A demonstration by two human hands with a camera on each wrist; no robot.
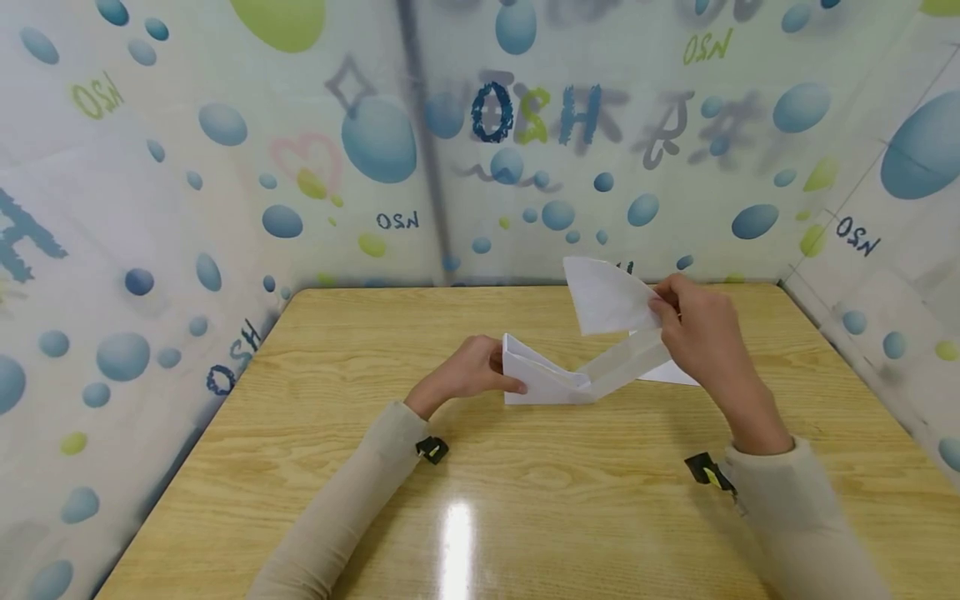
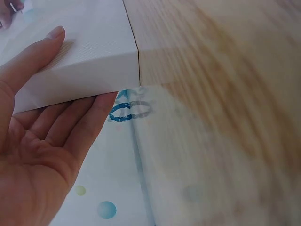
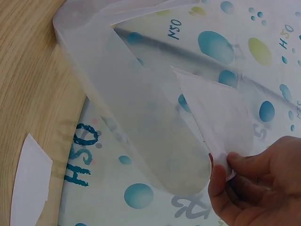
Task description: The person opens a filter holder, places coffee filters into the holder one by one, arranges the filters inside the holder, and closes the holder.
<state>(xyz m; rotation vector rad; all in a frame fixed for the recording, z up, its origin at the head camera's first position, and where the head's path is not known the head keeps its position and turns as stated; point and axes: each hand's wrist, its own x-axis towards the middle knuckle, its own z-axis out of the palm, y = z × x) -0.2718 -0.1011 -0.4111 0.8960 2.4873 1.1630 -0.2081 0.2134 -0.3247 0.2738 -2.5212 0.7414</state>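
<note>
Milky-white strip [image 3: 146, 127] round-ended, right-wrist view only

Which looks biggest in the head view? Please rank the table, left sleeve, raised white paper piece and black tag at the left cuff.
Table
Left sleeve, its nearness perhaps helping
White paper piece, pinched by the right hand
Black tag
</note>
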